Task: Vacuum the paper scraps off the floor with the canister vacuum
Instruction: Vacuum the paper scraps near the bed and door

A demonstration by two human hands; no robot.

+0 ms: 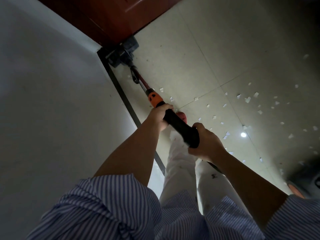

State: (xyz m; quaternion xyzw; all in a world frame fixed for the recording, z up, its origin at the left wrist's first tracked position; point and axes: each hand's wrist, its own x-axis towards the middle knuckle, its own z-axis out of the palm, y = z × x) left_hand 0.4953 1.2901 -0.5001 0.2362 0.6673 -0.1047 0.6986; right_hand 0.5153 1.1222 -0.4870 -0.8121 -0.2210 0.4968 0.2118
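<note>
A: Head view. What does the vacuum look like?

B: Long wand (138, 78), dark red tube, orange collar, then a black grip section (180, 126). The dark floor head (121, 52) sits at the far end, tucked into the corner where the white wall (52, 84) meets the red-brown door (110, 16). Canister body not clearly visible.

A: Hands?

B: Both wrapped round the black grip. Left hand (160, 116) is farther along, fingers curled over the tube just below the orange collar. Right hand (206, 142) is nearer, clenched round the thick end of the grip. A thin dark line runs from under it towards the near right; hose or cord, can't tell.

A: Scraps?

B: White paper scraps (247, 99) lie scattered over the tiled floor (199, 49), mostly right of the wand and well apart from the floor head. A few lie just beside the tube, mid-length.

A: Containers?

B: None that I can make out.

A: Anything else?

B: Striped sleeves (107, 205) and white trousers (180, 163) near the bottom.
</note>
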